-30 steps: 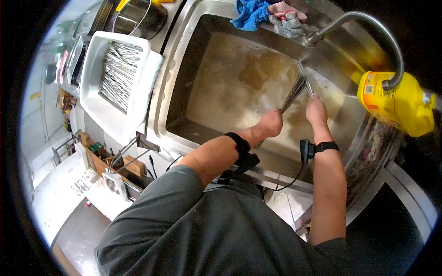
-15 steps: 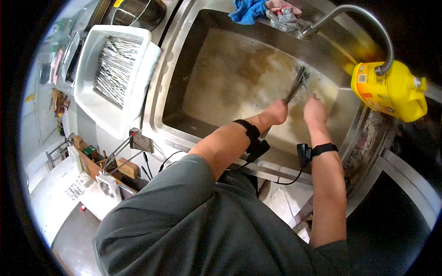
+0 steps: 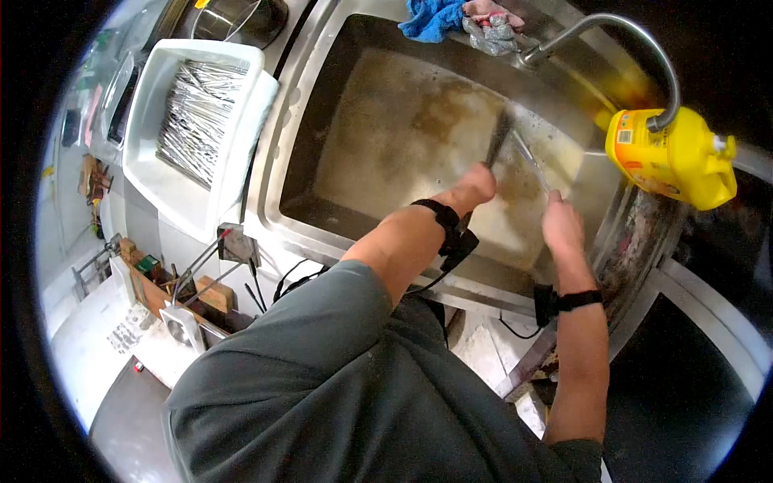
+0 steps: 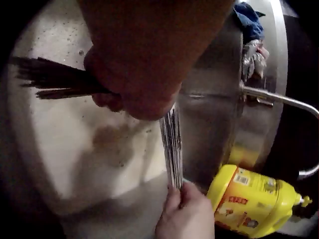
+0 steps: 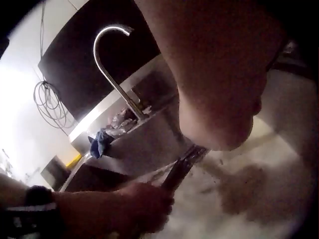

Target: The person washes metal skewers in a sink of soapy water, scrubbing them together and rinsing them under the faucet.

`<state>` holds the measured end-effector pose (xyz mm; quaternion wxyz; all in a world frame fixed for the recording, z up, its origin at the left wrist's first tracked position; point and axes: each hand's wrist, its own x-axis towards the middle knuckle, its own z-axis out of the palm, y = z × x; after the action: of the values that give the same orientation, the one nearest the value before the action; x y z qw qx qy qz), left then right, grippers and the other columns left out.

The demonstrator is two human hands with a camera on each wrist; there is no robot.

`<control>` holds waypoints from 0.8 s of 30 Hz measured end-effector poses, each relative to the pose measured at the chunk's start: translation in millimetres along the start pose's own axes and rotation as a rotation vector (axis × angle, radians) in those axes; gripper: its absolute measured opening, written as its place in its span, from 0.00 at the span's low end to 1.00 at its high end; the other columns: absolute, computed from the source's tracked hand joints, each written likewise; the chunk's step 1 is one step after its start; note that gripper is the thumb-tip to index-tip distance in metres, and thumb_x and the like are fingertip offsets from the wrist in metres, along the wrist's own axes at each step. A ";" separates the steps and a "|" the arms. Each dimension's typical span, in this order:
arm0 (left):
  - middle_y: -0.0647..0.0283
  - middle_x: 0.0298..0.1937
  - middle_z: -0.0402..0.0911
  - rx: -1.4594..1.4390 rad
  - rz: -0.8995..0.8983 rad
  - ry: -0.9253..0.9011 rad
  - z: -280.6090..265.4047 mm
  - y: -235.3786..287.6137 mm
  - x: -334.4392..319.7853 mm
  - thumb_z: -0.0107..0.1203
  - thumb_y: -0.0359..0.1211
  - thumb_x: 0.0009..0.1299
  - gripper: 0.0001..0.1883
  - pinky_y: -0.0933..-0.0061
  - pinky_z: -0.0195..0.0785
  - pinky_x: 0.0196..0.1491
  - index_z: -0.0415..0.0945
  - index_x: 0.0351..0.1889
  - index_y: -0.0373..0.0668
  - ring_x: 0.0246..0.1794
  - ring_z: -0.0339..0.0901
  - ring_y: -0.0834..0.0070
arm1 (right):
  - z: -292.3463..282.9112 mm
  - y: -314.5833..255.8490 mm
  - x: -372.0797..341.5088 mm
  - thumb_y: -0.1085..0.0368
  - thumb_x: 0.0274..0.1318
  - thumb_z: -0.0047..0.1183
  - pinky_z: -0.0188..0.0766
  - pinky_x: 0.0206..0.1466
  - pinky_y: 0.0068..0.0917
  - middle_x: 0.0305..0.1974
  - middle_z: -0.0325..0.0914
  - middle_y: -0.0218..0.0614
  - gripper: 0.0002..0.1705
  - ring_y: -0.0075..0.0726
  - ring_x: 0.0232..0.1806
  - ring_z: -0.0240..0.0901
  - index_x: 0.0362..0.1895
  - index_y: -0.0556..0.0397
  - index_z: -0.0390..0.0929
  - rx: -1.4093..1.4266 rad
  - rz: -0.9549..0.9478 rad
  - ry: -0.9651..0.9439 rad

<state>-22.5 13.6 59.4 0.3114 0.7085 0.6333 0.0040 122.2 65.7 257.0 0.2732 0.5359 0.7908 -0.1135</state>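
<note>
Over the sink (image 3: 291, 153), my left hand (image 3: 477, 182) grips a bundle of thin dark metal skewers (image 3: 500, 138), fanned out past the fist in the left wrist view. My right hand (image 3: 563, 225) holds a silvery bundle of skewers (image 4: 172, 149) by its lower end. The far ends of both bundles come close together above the cloudy water (image 3: 386, 121). Seen from the right wrist, the left hand (image 5: 144, 205) curls round its bundle (image 5: 178, 172), which reaches up toward the right hand (image 5: 219, 109).
Left of the sink stands a white tub (image 3: 145, 153) of many skewers (image 3: 200, 121), with a metal pot (image 3: 266, 20) behind it. A blue cloth (image 3: 431, 20) lies on the back rim beside the faucet (image 3: 636, 28). A yellow jug (image 3: 672, 157) stands at the right.
The right hand has drawn back and down from the left bundle, and its silvery skewers now show at greater length. The left hand has stayed near the same place, gripping its bundle.
</note>
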 end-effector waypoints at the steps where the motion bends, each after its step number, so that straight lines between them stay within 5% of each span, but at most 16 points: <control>1: 0.46 0.32 0.76 -0.002 0.000 0.008 3.3 -8.9 8.2 0.44 0.32 0.63 0.09 0.56 0.67 0.33 0.73 0.29 0.37 0.33 0.74 0.51 | -0.4 3.6 -3.3 0.66 0.58 0.33 0.70 0.44 0.49 0.39 0.74 0.56 0.14 0.61 0.40 0.74 0.45 0.58 0.66 -0.001 0.021 -0.005; 3: 0.49 0.31 0.76 -0.414 -0.272 0.162 13.1 -24.3 3.6 0.45 0.31 0.62 0.07 0.60 0.66 0.29 0.73 0.27 0.39 0.29 0.73 0.55 | -3.6 5.1 -12.3 0.65 0.58 0.33 0.70 0.43 0.49 0.38 0.74 0.56 0.14 0.61 0.40 0.74 0.44 0.58 0.65 -0.009 0.031 -0.027; 5: 0.46 0.34 0.77 -0.481 -0.274 0.156 -13.7 -21.7 -13.4 0.44 0.30 0.63 0.07 0.58 0.68 0.33 0.72 0.31 0.37 0.34 0.75 0.53 | -16.1 2.0 -18.4 0.65 0.58 0.33 0.70 0.43 0.50 0.39 0.73 0.56 0.13 0.61 0.38 0.74 0.44 0.57 0.65 -0.030 0.074 -0.043; 7: 0.42 0.38 0.77 -0.579 -0.476 0.061 -59.3 -5.1 -35.1 0.42 0.32 0.65 0.11 0.56 0.69 0.40 0.69 0.38 0.34 0.41 0.75 0.50 | -14.1 -1.7 -18.1 0.66 0.58 0.33 0.71 0.42 0.50 0.39 0.73 0.56 0.13 0.61 0.38 0.74 0.44 0.57 0.65 -0.050 0.031 -0.043; 10: 0.40 0.41 0.76 -0.603 -0.473 -0.048 -107.1 10.8 -58.9 0.38 0.32 0.67 0.14 0.52 0.68 0.46 0.65 0.45 0.33 0.45 0.74 0.47 | -13.9 -19.1 -18.7 0.67 0.57 0.34 0.71 0.40 0.50 0.38 0.74 0.56 0.13 0.61 0.37 0.75 0.44 0.58 0.65 -0.084 -0.029 -0.040; 21: 0.43 0.42 0.76 -0.506 -0.518 -0.107 -100.7 12.2 -64.2 0.34 0.31 0.69 0.13 0.50 0.68 0.45 0.64 0.45 0.34 0.44 0.74 0.45 | -8.2 -35.6 62.9 0.67 0.59 0.35 0.73 0.42 0.43 0.37 0.77 0.53 0.16 0.54 0.41 0.76 0.46 0.60 0.70 -0.091 -0.054 0.086; 24: 0.43 0.42 0.76 -0.463 -0.490 -0.096 -106.5 -0.8 -65.9 0.34 0.30 0.69 0.12 0.51 0.68 0.44 0.64 0.45 0.34 0.43 0.75 0.45 | -2.9 -27.6 74.0 0.66 0.60 0.34 0.71 0.44 0.46 0.40 0.76 0.53 0.17 0.56 0.42 0.75 0.47 0.60 0.70 0.029 0.074 0.065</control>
<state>-78.8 0.7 170.5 0.4853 0.4451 0.7515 0.0396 75.8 114.1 215.3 0.2438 0.5722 0.7770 -0.0974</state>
